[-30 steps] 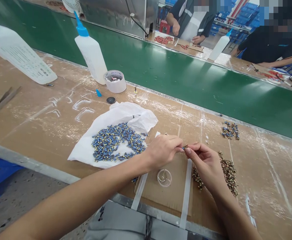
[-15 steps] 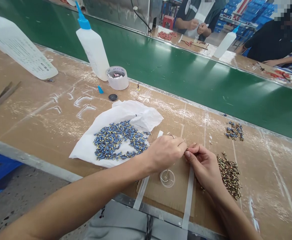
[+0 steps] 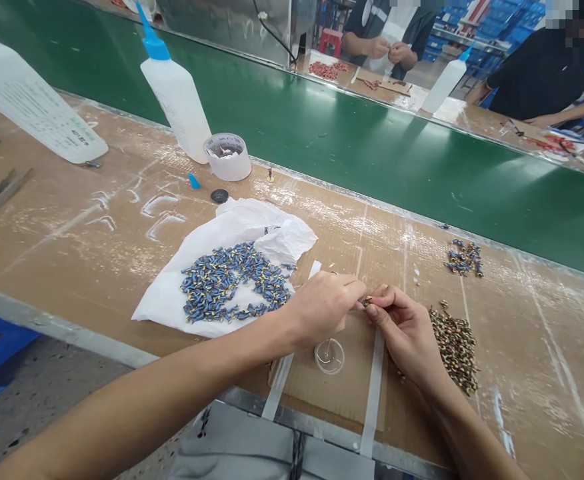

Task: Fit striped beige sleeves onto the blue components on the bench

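My left hand [image 3: 319,308] and my right hand [image 3: 406,328] meet fingertip to fingertip over a cardboard pad, both pinched on one small dark part [image 3: 367,301]. Just below them sits a small clear round lid [image 3: 329,355]. Left of my left hand a white plastic sheet [image 3: 172,293] carries a heap of small blue parts [image 3: 232,285]. A pile of small dark brown parts [image 3: 455,347] lies beside my right wrist.
A glue bottle with a blue nozzle [image 3: 175,93], a tape roll [image 3: 228,157] and a lying bottle [image 3: 32,107] stand at the back left. A small cluster of blue parts [image 3: 463,258] lies near the green conveyor belt [image 3: 372,153]. Other people work across it.
The two hands stay pinched together on the small part, with only slight finger shifts. The view has drifted a little.
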`<state>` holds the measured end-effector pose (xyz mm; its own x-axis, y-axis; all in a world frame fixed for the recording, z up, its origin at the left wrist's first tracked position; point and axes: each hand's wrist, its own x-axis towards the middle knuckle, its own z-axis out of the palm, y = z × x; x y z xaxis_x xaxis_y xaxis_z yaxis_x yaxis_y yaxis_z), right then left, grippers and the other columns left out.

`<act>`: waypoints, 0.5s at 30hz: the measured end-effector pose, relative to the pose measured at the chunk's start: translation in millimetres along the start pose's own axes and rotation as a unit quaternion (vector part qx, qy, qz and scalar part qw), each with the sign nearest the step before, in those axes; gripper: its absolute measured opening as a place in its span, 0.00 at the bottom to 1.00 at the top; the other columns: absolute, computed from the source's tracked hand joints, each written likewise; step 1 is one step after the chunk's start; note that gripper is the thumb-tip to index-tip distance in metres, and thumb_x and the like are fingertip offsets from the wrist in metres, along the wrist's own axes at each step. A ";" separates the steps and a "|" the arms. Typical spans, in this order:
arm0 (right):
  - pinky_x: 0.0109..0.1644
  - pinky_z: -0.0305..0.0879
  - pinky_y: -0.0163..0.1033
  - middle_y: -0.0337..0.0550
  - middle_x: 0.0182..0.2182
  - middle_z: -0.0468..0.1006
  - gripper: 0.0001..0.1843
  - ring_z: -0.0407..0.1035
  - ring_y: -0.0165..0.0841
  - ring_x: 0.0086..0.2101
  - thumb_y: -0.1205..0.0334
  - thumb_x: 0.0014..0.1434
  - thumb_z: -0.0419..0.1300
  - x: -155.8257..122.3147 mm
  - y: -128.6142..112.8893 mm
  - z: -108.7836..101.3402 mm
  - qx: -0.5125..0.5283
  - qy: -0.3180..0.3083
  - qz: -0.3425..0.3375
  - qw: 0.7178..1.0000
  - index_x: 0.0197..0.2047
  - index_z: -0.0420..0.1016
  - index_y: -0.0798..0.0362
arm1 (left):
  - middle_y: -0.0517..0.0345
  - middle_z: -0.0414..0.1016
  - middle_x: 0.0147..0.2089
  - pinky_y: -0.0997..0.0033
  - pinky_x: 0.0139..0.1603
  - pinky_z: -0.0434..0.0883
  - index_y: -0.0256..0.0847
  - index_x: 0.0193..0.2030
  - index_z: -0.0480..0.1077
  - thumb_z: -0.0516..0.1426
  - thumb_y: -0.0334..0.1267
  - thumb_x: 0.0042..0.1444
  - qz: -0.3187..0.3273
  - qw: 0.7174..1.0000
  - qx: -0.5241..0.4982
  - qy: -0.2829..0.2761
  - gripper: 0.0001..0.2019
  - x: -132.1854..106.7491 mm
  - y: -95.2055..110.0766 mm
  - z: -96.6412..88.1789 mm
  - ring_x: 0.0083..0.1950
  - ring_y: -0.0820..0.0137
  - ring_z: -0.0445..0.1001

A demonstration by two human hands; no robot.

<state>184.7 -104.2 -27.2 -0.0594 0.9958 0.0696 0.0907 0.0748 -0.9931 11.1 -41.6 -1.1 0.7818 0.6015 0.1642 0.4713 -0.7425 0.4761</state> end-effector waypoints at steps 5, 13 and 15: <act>0.38 0.62 0.34 0.37 0.30 0.72 0.04 0.66 0.29 0.33 0.63 0.61 0.62 1.6 -6.1 -5.1 -0.011 0.035 0.015 0.999 0.33 0.72 0.50 | 0.56 0.75 0.36 0.72 0.37 0.63 0.36 0.36 0.69 0.53 0.33 0.63 0.015 0.996 -0.082 0.015 0.06 3.8 -5.9 -3.5 0.38 0.69 0.72; 0.36 0.67 0.33 0.37 0.27 0.76 0.06 0.69 0.29 0.30 0.59 0.58 0.65 2.9 -7.1 -6.4 -0.015 0.088 0.052 0.995 0.34 0.75 0.51 | 0.53 0.78 0.41 0.71 0.38 0.63 0.38 0.43 0.71 0.52 0.32 0.63 0.006 0.995 -0.091 -0.034 0.07 5.7 -11.1 -6.8 0.42 0.65 0.75; 0.35 0.67 0.34 0.38 0.26 0.76 0.07 0.69 0.29 0.29 0.58 0.57 0.66 2.8 -5.9 -5.8 -0.010 0.084 0.059 0.995 0.34 0.76 0.52 | 0.53 0.78 0.39 0.72 0.36 0.63 0.38 0.42 0.72 0.51 0.31 0.63 0.012 0.995 -0.090 -0.037 0.08 6.3 -11.5 -4.4 0.40 0.66 0.75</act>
<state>189.8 -101.6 -20.6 0.1197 0.9923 -0.0316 0.1060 -0.0444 -0.9934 8.8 -28.0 -1.7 0.8227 0.5564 0.1167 0.3764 -0.6869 0.6216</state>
